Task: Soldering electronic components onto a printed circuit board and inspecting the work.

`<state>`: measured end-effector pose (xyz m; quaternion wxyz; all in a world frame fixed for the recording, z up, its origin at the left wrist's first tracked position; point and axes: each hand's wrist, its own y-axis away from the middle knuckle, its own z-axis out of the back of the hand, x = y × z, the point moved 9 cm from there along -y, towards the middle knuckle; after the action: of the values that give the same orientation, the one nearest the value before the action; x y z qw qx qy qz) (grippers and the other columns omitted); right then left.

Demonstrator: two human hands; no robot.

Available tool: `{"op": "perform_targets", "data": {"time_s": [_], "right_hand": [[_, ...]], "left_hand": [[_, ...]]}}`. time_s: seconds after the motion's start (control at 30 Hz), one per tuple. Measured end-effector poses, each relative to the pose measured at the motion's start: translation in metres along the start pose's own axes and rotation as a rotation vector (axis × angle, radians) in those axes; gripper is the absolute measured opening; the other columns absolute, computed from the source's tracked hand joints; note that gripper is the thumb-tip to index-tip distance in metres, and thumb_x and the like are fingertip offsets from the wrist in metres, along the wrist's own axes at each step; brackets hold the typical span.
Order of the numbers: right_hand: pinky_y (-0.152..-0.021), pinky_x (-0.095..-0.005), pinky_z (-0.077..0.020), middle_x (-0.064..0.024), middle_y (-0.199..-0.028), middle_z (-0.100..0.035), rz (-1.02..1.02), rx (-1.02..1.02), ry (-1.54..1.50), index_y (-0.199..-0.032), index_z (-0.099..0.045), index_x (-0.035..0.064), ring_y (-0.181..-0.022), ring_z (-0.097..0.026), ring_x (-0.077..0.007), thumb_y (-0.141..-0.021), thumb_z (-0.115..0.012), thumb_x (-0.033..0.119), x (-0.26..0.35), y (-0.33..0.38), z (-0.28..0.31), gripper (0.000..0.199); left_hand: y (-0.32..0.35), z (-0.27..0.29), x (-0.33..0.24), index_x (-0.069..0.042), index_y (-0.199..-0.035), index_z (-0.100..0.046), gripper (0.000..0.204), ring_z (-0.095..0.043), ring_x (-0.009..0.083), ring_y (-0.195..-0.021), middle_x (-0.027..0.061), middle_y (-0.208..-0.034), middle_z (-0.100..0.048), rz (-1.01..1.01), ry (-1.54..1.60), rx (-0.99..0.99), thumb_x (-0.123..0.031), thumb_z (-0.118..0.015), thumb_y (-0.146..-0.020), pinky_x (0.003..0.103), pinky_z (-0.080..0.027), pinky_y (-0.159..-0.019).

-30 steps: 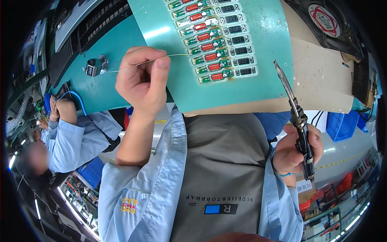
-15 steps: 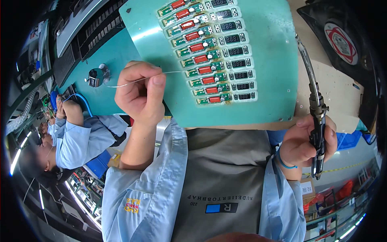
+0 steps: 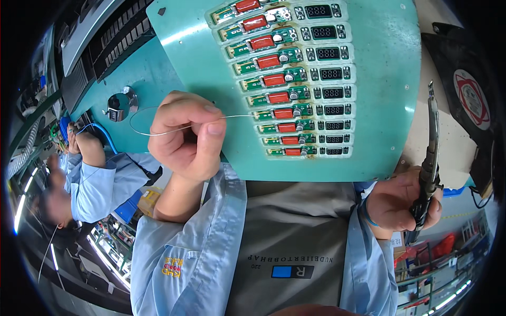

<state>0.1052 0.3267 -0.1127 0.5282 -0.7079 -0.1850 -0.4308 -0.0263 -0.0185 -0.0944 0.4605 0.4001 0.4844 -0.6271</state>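
Pinches a thin, bright, silvery metal wire (image 3: 237,116) in the bare left hand (image 3: 187,134), between thumb and bent forefinger. Lets it bow to the left in a loose, springy loop, and run nearly straight to the right, up to the left edge of a column of slim, glossy green circuit boards (image 3: 283,114). Cannot tell whether in contact there.

Grasps a slender, pen-like soldering iron (image 3: 428,168) in the bare right hand (image 3: 403,205), with thumb and curled fingers closed about the black, knobbly handle. Points its narrow, dull metal shaft toward the far side, well apart from the boards, to their right.

Has the boards laid across the middle on a smooth, shiny, green flat sheet (image 3: 379,89), ranked from far to near, each topped with a smooth red block and a small rounded silvery part. Shows matching black rectangular display modules (image 3: 334,110) just to their right, all inside pale, wavy-edged outlines.

Rests partly on a matt tan sheet (image 3: 448,139) at right, near a black housing with a round red-and-white label (image 3: 472,100). Includes, at far left, a small glossy dark-and-silver cylindrical object (image 3: 116,108) on a teal tabletop (image 3: 158,68).
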Motion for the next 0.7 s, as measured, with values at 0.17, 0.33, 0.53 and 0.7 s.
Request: {"op": "perform_targets", "data": {"time_s": [0.17, 0.33, 0.53, 0.7], "right_hand": [[-0.070, -0.0375, -0.0575, -0.0181, -0.127, -0.059, 0.079, -0.015, 0.038, -0.146, -0.051, 0.0088, -0.077, -0.066, -0.0266, -0.108, -0.054, 0.042, 0.0023, 0.0073, 0.0036, 0.050], [-0.071, -0.0388, -0.0573, -0.0175, -0.128, -0.059, 0.099, 0.015, -0.035, -0.146, -0.052, 0.0075, -0.079, -0.066, -0.0271, -0.108, -0.055, 0.041, 0.0028, 0.0058, 0.0018, 0.051], [-0.072, -0.0388, -0.0570, -0.0164, -0.126, -0.059, 0.096, -0.009, -0.117, -0.145, -0.052, 0.0084, -0.082, -0.066, -0.0264, -0.108, -0.055, 0.042, -0.0010, 0.0081, -0.0024, 0.050], [-0.076, -0.0380, -0.0560, -0.0156, -0.122, -0.060, 0.086, 0.001, -0.104, -0.145, -0.053, 0.0106, -0.083, -0.066, -0.0254, -0.108, -0.055, 0.044, -0.0010, 0.0066, -0.0049, 0.050]], "left_hand": [[-0.0016, -0.0011, 0.0004, -0.003, -0.099, -0.065, 0.015, -0.050, 0.0110, -0.064, 0.0093, -0.089, -0.065, -0.004, 0.005, 0.016, 0.003, -0.071, -0.087, 0.022, -0.041, -0.062], [-0.0032, -0.0018, 0.0017, -0.003, -0.100, -0.065, 0.016, -0.051, 0.0113, -0.065, 0.0084, -0.087, -0.065, -0.004, 0.018, 0.018, 0.002, -0.071, -0.086, 0.023, -0.041, -0.062], [-0.0031, 0.0003, 0.0005, -0.004, -0.099, -0.065, 0.015, -0.052, 0.0115, -0.067, 0.0072, -0.086, -0.065, -0.007, -0.023, 0.029, 0.000, -0.072, -0.086, 0.023, -0.041, -0.063], [-0.0032, -0.0009, 0.0017, -0.005, -0.099, -0.066, 0.015, -0.052, 0.0113, -0.068, 0.0063, -0.085, -0.065, 0.007, -0.006, 0.020, -0.001, -0.073, -0.086, 0.022, -0.041, -0.064]]}}
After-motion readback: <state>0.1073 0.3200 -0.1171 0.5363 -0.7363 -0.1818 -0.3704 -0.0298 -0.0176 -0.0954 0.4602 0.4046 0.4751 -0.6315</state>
